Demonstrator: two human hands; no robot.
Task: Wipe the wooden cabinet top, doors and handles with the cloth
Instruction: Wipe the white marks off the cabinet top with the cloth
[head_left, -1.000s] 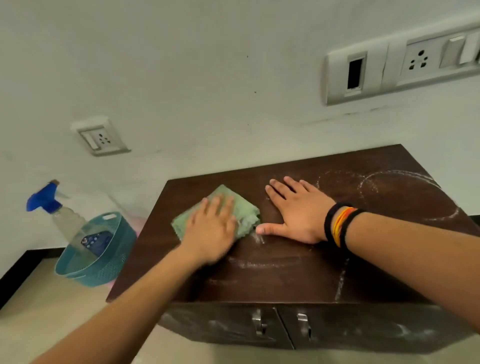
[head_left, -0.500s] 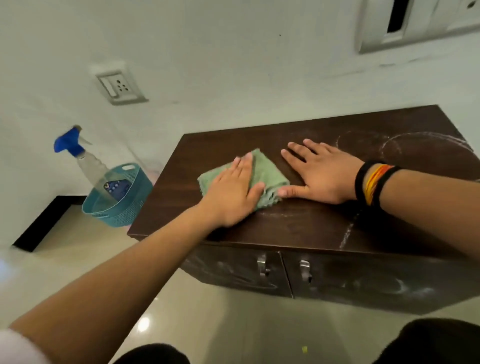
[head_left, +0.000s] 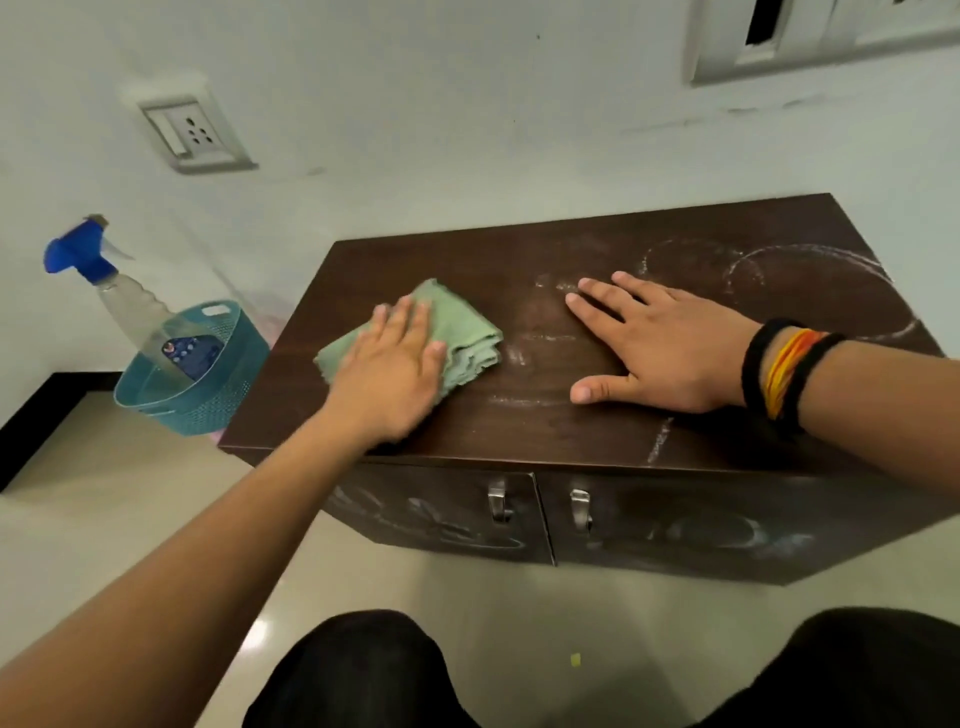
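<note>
A low dark wooden cabinet stands against the wall, its top streaked with white chalky rings and smears. My left hand lies flat on a folded green cloth, pressing it onto the left part of the top. My right hand rests open and flat on the top to the right of the cloth, with black and orange bands on the wrist. The two doors below carry white smudges. Two metal handles sit side by side at the middle seam.
A teal basket with a blue-capped spray bottle stands on the floor left of the cabinet. Wall sockets sit on the white wall. My dark-clothed knees are at the bottom edge, over beige floor tiles.
My left hand and the cloth have slid left, away from my right hand, leaving a gap with white smears. The camera has tilted down and pulled back; my knees show now.
</note>
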